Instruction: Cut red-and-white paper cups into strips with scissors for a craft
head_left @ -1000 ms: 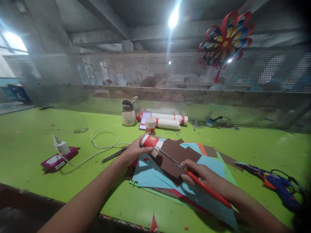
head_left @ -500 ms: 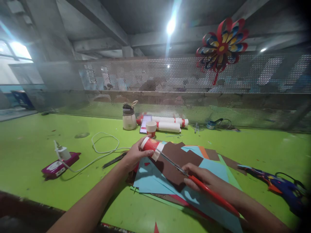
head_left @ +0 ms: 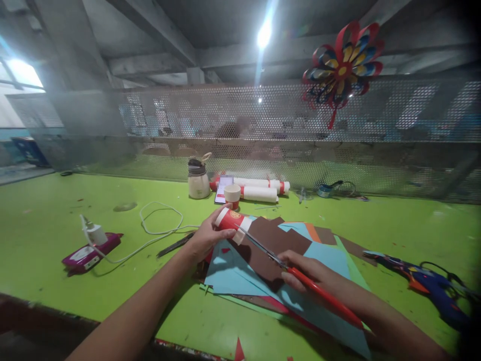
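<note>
Left hand (head_left: pixel 208 233) curls round the cup (head_left: pixel 232 220), tipped on its side above the 10 o'clock edge of the paper (head_left: pixel 283 245). Right hand (head_left: pixel 306 268), at the cup's 4 o'clock, clasps the scissors (head_left: pixel 323 296) by the handles, tips at the cup. The cup looks light, thin-walled, easily dented: best held gently at its 10 o'clock end, off the blades.

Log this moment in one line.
left hand: holds red cup | right hand: holds scissors, pointed at cup | beneath: paper sheets
</note>
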A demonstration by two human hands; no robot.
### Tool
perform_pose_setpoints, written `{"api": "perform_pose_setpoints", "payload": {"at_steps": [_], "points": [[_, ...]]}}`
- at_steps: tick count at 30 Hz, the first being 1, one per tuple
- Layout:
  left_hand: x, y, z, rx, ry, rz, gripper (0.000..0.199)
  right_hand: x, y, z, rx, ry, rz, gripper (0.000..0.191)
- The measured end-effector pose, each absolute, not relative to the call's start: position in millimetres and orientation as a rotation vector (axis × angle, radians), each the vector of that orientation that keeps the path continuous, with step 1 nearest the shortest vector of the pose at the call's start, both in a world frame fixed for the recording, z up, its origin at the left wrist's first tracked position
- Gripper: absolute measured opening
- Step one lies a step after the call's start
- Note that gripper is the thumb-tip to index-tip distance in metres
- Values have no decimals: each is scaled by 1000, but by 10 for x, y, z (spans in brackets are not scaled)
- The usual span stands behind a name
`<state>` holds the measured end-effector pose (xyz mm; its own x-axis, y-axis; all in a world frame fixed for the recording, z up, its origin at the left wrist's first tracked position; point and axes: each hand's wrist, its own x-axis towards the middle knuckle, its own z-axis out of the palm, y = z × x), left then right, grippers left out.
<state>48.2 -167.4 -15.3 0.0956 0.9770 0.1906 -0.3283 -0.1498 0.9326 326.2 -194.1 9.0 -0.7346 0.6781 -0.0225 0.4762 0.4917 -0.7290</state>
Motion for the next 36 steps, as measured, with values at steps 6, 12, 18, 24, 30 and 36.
{"api": "perform_pose_setpoints", "payload": {"at_steps": [6, 12, 18, 24, 30, 36], "points": [[487, -1678, -162, 1170, 803, 1409, 93, 3293, -1927, 94, -981, -2488, 1055, 28], [492, -1679, -166, 1167, 783, 1383, 93, 3255, -1974, 155, -1005, -2479, 1067, 28], [516, -1688, -157, 1159, 741, 1361, 90, 3253, -2000, 170, -965, -2479, 1070, 21], [502, -1673, -192, 1166, 707, 1339, 92, 3240, -2031, 169, -998, -2486, 1047, 17], [502, -1683, -217, 1215, 676, 1297, 90, 3233, -2016, 130, -1001, -2477, 1023, 25], [514, -1696, -202, 1224, 669, 1289, 84, 3248, -1982, 41, -934, -2482, 1024, 23]]}}
